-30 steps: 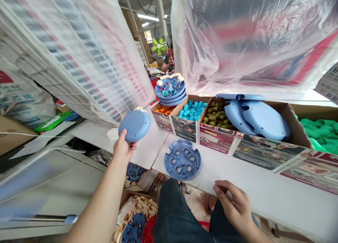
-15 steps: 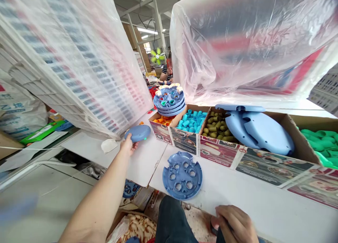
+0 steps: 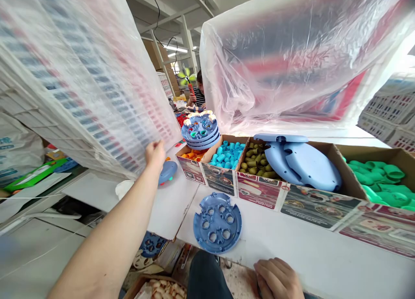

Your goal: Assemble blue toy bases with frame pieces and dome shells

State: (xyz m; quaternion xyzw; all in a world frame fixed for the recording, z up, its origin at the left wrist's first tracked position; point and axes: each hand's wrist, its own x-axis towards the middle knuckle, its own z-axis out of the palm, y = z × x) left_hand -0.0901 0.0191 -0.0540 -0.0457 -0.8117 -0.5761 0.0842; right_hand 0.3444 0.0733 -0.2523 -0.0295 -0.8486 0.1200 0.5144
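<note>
My left hand (image 3: pixel 155 154) is raised over the left part of the table, its fingers curled together against the plastic-wrapped stack; whatever is in them is hidden. Just below it a small blue disc-shaped cover (image 3: pixel 168 171) lies on the table, with bits of orange and green at its edge. My right hand (image 3: pixel 279 278) rests at the table's front edge, fingers loosely curled and nothing visible in them. Between the hands a round blue plastic plate (image 3: pixel 218 223) with several holes lies flat, a notch in its far rim.
Cardboard bins hold orange (image 3: pixel 193 153), light-blue (image 3: pixel 228 154), olive (image 3: pixel 258 160) and green (image 3: pixel 385 178) plastic parts. Blue covers (image 3: pixel 313 165) lie across one bin. Several blue plates (image 3: pixel 201 132) are stacked behind. Plastic-wrapped stacks (image 3: pixel 292 65) stand around the table; a person (image 3: pixel 197 93) sits beyond.
My left hand has let go of the small blue cover, which now lies on the table, and has moved up toward the wrapped stack. My right hand stays at the table edge. The view has shifted slightly.
</note>
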